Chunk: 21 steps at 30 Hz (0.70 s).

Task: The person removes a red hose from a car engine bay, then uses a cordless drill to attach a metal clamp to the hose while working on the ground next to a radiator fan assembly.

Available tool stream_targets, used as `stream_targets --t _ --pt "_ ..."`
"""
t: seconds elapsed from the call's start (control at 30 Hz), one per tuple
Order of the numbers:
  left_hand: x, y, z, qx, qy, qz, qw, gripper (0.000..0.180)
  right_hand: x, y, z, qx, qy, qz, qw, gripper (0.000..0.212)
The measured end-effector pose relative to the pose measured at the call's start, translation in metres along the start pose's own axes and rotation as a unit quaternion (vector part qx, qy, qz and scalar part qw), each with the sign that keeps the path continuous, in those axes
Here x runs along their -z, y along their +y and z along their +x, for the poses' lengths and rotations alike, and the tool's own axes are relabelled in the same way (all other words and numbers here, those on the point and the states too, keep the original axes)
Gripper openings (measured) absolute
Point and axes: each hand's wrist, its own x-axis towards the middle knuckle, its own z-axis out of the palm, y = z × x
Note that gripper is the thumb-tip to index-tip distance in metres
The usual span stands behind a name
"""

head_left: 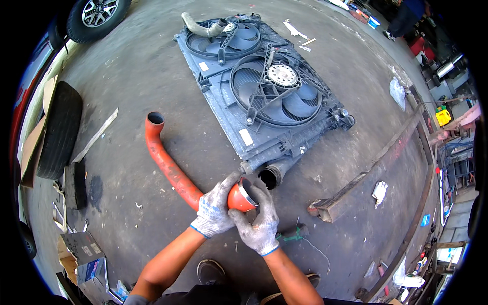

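Observation:
A curved orange-red hose (173,168) stretches from the left toward my body, its far open end pointing up. My left hand (214,207), in a grey-white work glove, is wrapped round it close to the near end. A metal hose clamp (246,192) rings that end, and my gloved right hand (258,223) closes round it, thumb on the near side and fingers on the far side. Just beyond my hands lies a radiator with two fans (216,91), flat on the floor. Its dark open pipe (270,177) faces me, apart from the hose. The hose's near opening is partly hidden by my right fingers.
A grey bent hose (201,28) rests on the far fan. At the left are a tyre (61,129) and a cardboard box (84,254). A metal frame (366,173) stands to the right. Near my feet lies a dark object with green cord (296,234).

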Motion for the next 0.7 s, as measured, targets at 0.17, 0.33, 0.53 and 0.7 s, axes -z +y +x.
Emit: stream_targets --t 0.17,0.33,0.53,0.7 --pt "0.016 0.000 -0.009 0.006 -0.009 -0.027 1.000 0.099 0.009 -0.011 -0.002 0.030 -0.025 -0.002 0.999 0.078" --pt "0.046 -0.003 -0.016 0.001 -0.042 -0.027 0.999 0.114 0.035 -0.030 0.025 0.156 -0.108 -0.055 0.980 0.047" --pt "0.075 0.008 -0.017 0.046 -0.026 -0.049 0.997 0.112 0.019 -0.045 0.030 0.255 -0.090 -0.089 0.959 0.048" --pt "0.073 0.006 -0.020 0.046 0.029 -0.056 0.997 0.111 0.000 -0.060 0.021 0.267 -0.037 -0.178 0.946 0.047"
